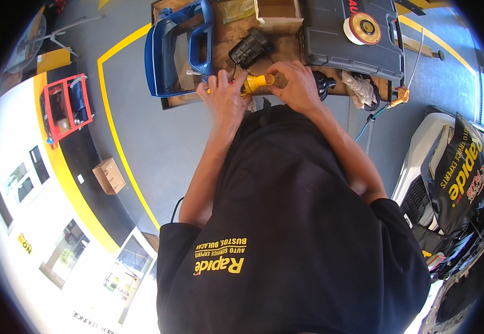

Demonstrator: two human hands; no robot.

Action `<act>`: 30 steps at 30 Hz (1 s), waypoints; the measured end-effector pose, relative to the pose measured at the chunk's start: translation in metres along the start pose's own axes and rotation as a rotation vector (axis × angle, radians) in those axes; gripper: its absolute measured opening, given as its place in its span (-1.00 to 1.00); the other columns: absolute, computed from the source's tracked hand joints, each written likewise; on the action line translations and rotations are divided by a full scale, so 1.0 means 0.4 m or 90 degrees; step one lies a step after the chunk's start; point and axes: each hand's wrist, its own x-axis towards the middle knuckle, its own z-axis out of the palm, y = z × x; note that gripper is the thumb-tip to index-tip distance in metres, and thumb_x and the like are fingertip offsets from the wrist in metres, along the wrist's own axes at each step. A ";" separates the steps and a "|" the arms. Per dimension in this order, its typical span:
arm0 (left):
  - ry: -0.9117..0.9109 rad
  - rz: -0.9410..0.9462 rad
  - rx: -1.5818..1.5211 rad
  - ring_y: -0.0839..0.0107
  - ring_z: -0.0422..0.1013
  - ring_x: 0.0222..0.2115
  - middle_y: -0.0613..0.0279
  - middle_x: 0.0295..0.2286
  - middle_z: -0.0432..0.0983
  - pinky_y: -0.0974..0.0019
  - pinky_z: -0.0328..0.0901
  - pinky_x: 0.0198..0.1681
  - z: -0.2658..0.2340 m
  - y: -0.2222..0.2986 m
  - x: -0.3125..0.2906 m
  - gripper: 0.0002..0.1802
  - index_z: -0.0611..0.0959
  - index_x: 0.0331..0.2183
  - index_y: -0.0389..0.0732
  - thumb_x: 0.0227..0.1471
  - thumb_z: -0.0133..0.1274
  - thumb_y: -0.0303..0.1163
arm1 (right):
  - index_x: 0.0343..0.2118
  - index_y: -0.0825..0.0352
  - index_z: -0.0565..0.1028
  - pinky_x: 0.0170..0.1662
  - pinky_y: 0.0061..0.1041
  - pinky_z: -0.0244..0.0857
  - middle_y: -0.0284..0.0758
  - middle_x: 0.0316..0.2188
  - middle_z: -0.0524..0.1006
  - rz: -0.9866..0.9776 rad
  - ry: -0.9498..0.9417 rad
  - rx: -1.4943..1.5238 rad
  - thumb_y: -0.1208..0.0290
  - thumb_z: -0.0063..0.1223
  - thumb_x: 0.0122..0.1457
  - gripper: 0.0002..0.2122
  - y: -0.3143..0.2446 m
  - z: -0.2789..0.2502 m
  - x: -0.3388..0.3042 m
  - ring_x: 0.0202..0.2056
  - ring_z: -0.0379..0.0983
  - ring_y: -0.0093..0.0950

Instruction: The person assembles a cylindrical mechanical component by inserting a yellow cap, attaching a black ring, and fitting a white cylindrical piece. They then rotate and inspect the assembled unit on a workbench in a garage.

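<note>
My left hand [225, 100] is wrapped round a yellow tube-shaped piece [257, 83] with a wider, see-through cup at its right end. My right hand [299, 88] curls thumb and finger at the rim of that cup. Both hands are over the near edge of a wooden-topped workbench [233, 33]. Just beyond them is a black blocky plastic device [251, 48], its cord running toward my left hand. A blue plastic jug [152, 61] with a large cut-out lies left of my left hand. The yellow piece's left end is hidden by my fingers.
A dark hard case [325, 47] carries a round tape-like roll [363, 29]. An open cardboard box [280, 24], a black rounded part [323, 83] and a crumpled rag [359, 89] share the bench. A teal hose [364, 127] hangs at right, near a vehicle [420, 161].
</note>
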 end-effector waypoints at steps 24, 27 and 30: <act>0.170 -0.190 -0.521 0.23 0.49 -0.25 0.13 -0.23 0.52 0.21 0.37 -0.14 -0.088 -0.108 0.225 -0.30 0.76 0.01 -0.03 -0.22 0.54 -0.03 | -0.07 0.21 0.50 -0.07 -0.14 0.43 -0.25 -0.18 0.57 0.055 0.023 -0.051 0.49 0.26 0.13 -0.70 -0.042 0.088 -0.039 -0.06 0.51 -0.10; 0.143 -0.137 -0.562 0.19 0.49 -0.23 0.09 -0.25 0.56 0.18 0.39 -0.09 0.020 -0.136 0.351 -0.30 0.77 0.00 0.00 -0.24 0.55 -0.02 | -0.07 0.23 0.48 -0.09 -0.07 0.42 -0.14 -0.17 0.57 0.145 -0.009 -0.007 0.48 0.26 0.14 -0.70 -0.018 0.136 -0.043 -0.11 0.54 0.00; 0.184 -0.056 -0.499 0.13 0.50 -0.20 0.05 -0.27 0.60 0.13 0.41 -0.04 0.153 -0.145 0.434 -0.29 0.78 0.00 0.02 -0.26 0.55 -0.03 | -0.05 0.24 0.47 -0.10 -0.02 0.42 -0.04 -0.16 0.58 0.186 0.010 -0.020 0.46 0.27 0.14 -0.68 -0.007 0.181 -0.032 -0.14 0.55 0.05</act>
